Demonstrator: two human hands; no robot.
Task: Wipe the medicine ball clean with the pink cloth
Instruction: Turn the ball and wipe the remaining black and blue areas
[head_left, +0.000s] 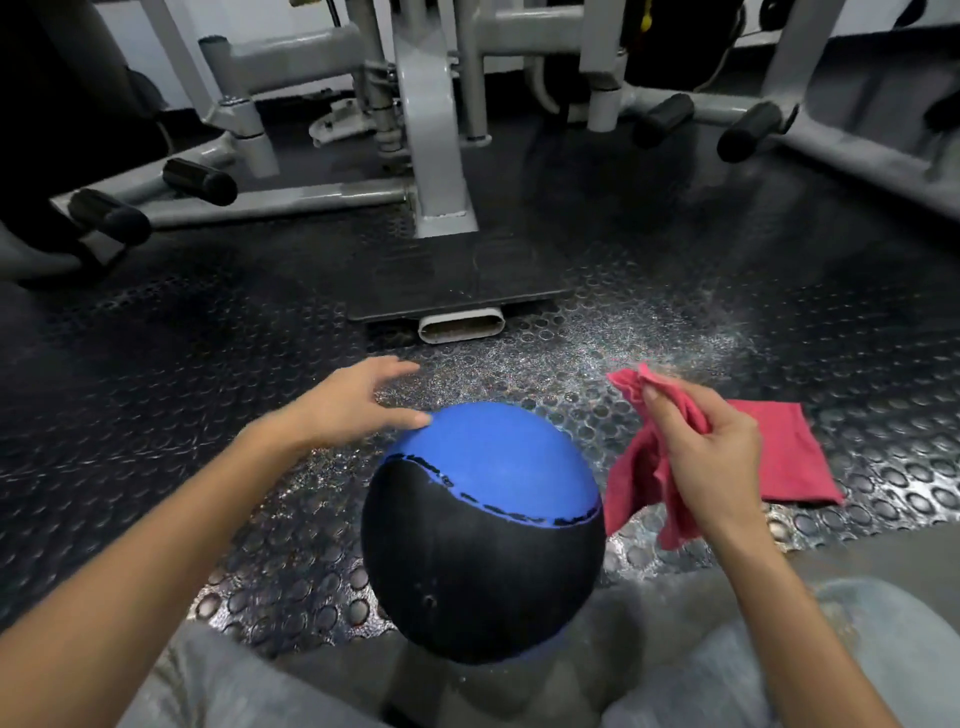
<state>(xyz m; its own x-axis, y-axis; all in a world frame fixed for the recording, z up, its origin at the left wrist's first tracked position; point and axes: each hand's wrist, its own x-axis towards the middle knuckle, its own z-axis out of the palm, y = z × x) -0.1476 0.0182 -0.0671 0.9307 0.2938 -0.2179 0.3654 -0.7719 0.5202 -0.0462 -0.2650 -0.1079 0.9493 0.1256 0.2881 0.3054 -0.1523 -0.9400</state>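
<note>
A gym floor (208, 364) of black studded rubber matting is seen, with a pale dusty patch spread across it beyond the ball. At the back, the grey steel frame of an exercise machine (436, 130) is set, with black padded rollers (200, 182) on its side bars and a dark footplate (457, 280) at its base. The medicine ball (483, 530), blue on its far half and black on its near half, is placed on the floor between the person's knees, which are clad in light grey trousers (857, 649). The left hand (343, 405) is held released, fingers spread and straight, with the thumb laid against the upper left of the blue half. The pink cloth (639, 467) is grasped in the right hand (711, 452), bunched and hanging just right of the ball, apart from it. A flat pink piece (784, 452) is spread on the floor behind that hand; whether it is part of the same cloth cannot be told.
</note>
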